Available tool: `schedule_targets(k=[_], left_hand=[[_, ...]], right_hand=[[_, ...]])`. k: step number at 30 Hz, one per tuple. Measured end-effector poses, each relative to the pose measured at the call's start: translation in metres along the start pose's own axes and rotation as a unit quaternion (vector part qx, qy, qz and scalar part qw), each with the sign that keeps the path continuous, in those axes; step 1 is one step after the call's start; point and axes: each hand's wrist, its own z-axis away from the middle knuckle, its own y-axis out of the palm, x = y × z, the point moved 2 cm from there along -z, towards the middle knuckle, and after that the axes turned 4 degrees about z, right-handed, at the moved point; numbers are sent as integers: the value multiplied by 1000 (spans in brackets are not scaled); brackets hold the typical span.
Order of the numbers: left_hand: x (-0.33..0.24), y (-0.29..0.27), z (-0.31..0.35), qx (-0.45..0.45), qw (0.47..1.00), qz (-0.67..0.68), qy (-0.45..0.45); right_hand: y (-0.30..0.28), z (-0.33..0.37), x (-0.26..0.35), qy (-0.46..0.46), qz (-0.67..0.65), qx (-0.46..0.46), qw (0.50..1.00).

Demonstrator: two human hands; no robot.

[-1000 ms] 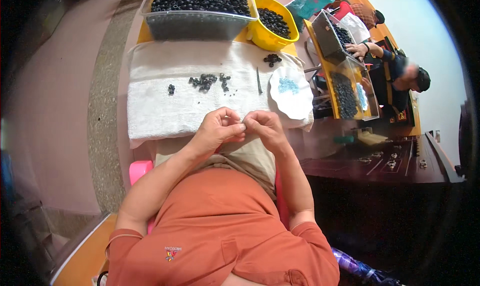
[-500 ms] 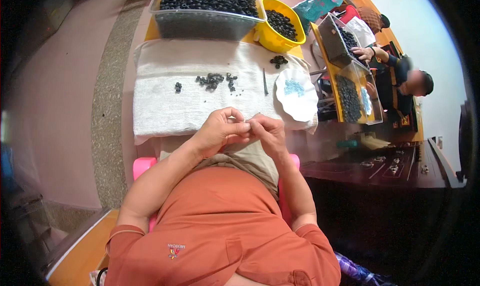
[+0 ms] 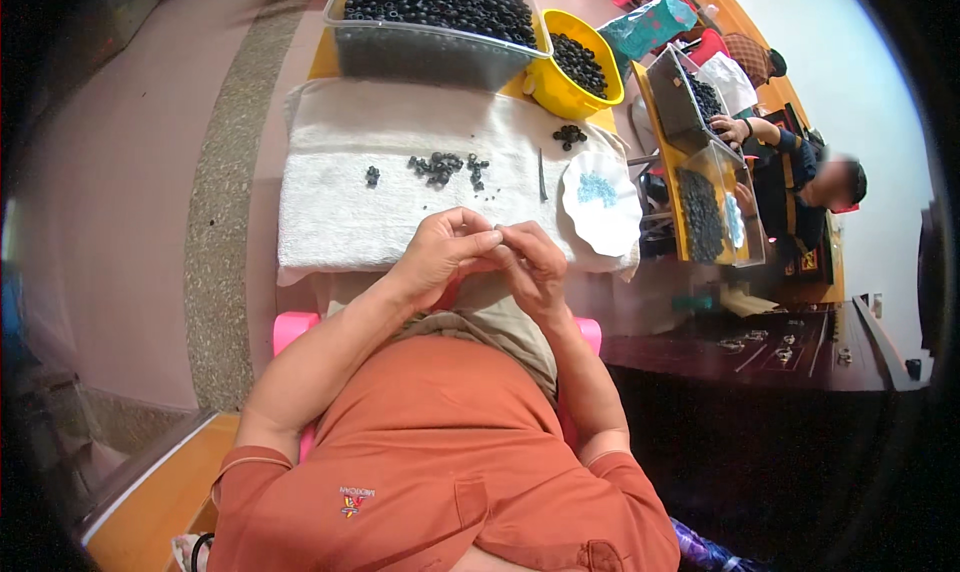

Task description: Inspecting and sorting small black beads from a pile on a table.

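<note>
My left hand (image 3: 440, 259) and my right hand (image 3: 535, 272) meet in front of me, just over the near edge of a white cloth (image 3: 335, 227). Fingers and thumbs on both are pinched together, their tips touching. Whatever sits between them is too small and covered to name. Beyond the hands lies a loose pile of small black ring-like parts (image 3: 437, 169), with a smaller cluster (image 3: 372, 177) to its left. A thin dark pointed tool (image 3: 542, 175) rests right of the pile. Beside it is a white wavy-rimmed plate (image 3: 615, 234) bearing tiny light blue pieces (image 3: 597, 189).
At the cloth's far edge stand a large clear bin (image 3: 430, 57) and a yellow basin (image 3: 560, 94), both full of black parts. Another black cluster (image 3: 569, 137) lies near the basin. A co-worker (image 3: 790, 172) sits at a table on the right with similar bins.
The whole scene has shifted slightly right in the picture as the view moved. My fingertips remain together, with the right hand's fingers and thumb slightly rearranged.
</note>
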Motion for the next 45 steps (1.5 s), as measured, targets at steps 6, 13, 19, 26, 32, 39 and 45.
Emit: schedule_targets(k=[6, 13, 19, 26, 32, 39, 45], left_hand=[[-8, 0, 2, -14, 1000, 14, 7], [-6, 4, 3, -57, 996, -21, 60], [-3, 0, -1, -34, 995, -24, 87], [-2, -1, -2, -34, 995, -29, 90], [-4, -1, 0, -70, 995, -24, 72], [-3, -2, 0, -81, 994, -18, 65], [-1, -2, -2, -83, 995, -22, 57]], right_hand=[[-8, -19, -5, 122, -206, 123, 963], [-19, -79, -48, 86, 102, 85, 987], [2, -103, -60, 15, 279, 131, 951], [7, -104, -66, 27, 283, 150, 947], [-3, -87, -70, 96, 132, 88, 983], [-15, -67, -67, 198, -95, 52, 974], [-17, -53, -67, 206, -150, 49, 966]])
